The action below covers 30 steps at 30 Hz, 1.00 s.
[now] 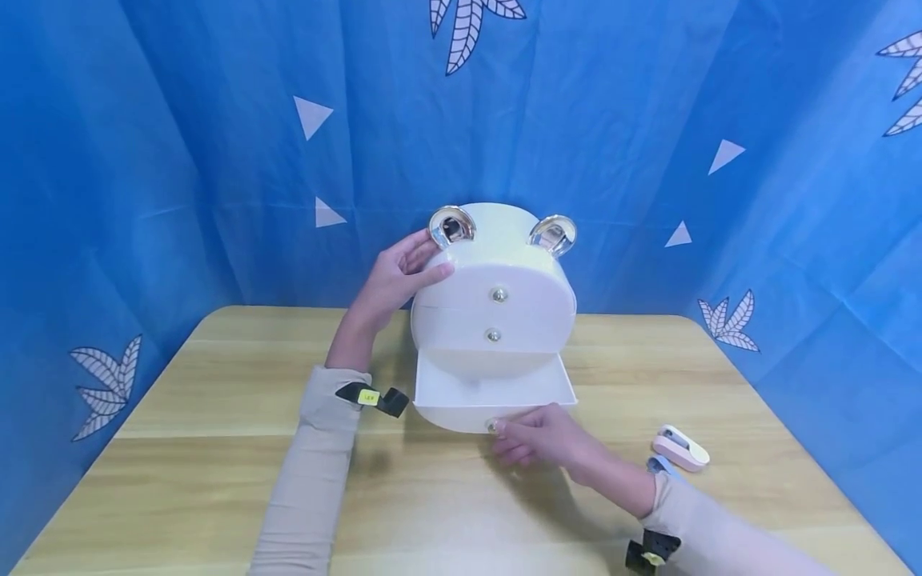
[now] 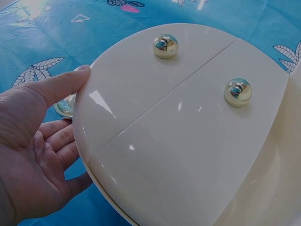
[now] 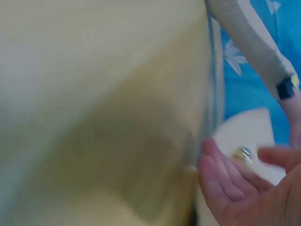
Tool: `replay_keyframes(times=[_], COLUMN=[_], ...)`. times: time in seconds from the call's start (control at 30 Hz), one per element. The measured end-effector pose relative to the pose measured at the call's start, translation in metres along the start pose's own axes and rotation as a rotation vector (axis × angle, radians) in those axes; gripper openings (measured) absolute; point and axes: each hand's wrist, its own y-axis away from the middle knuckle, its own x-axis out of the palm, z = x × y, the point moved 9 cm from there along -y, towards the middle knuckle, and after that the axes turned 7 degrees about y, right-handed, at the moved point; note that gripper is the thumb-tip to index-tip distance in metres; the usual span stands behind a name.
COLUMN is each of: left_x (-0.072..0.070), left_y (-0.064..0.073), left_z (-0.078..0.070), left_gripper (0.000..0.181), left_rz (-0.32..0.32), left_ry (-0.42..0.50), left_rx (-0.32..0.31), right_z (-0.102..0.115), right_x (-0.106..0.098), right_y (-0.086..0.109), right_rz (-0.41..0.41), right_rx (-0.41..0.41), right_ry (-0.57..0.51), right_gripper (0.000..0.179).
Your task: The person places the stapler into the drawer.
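A cream, round-topped storage box (image 1: 497, 272) with two shiny gold ears stands at the back of the table. Its bottom drawer (image 1: 497, 418) is pulled out toward me; the two drawer fronts above it are closed, each with a round gold knob (image 2: 165, 46). My left hand (image 2: 42, 141) rests against the box's side by one ear, thumb extended onto the front edge, fingers loosely along the side. At the pulled-out drawer's knob (image 3: 242, 155) is my right hand (image 1: 543, 436), with thumb and fingers apart around it in the blurred right wrist view.
On the wooden table (image 1: 216, 448), a small white-and-pink stapler-like object (image 1: 680, 448) lies to the right. A small blue item (image 1: 659, 463) shows beside it, partly hidden by my right sleeve. A blue patterned curtain (image 1: 605, 120) hangs behind and at both sides.
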Motion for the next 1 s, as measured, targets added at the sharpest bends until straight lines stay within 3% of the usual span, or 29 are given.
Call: replay_keyframes(times=[0.17, 0.27, 0.43, 0.6, 0.73, 0.83, 1.0], left_x=[0.003, 0.004, 0.001, -0.005, -0.007, -0.007, -0.004], left_y=[-0.004, -0.005, -0.003, -0.002, -0.002, -0.003, -0.005], left_z=[0.002, 0.004, 0.004, 0.005, 0.006, 0.005, 0.007], left_gripper=[0.069, 0.070, 0.072, 0.074, 0.075, 0.076, 0.076], left_rz=[0.009, 0.012, 0.009, 0.002, -0.003, -0.004, 0.001], left_ry=[0.010, 0.011, 0.014, 0.001, -0.013, -0.006, 0.009], left_rx=[0.003, -0.006, -0.010, -0.024, -0.033, -0.036, -0.044], right_z=[0.022, 0.035, 0.043, 0.021, -0.008, -0.032, -0.064], right_x=[-0.027, -0.056, -0.108, -0.156, -0.181, -0.192, -0.199], right_y=[0.012, 0.022, 0.033, 0.038, 0.041, 0.045, 0.053], right_rz=[0.062, 0.027, -0.050, -0.101, -0.085, -0.035, 0.063], right_rx=[-0.112, -0.170, -0.224, -0.203, -0.176, -0.155, -0.093], right_ry=[0.262, 0.428, 0.607, 0.729, 0.790, 0.819, 0.781], right_gripper=[0.030, 0.027, 0.023, 0.024, 0.033, 0.043, 0.052])
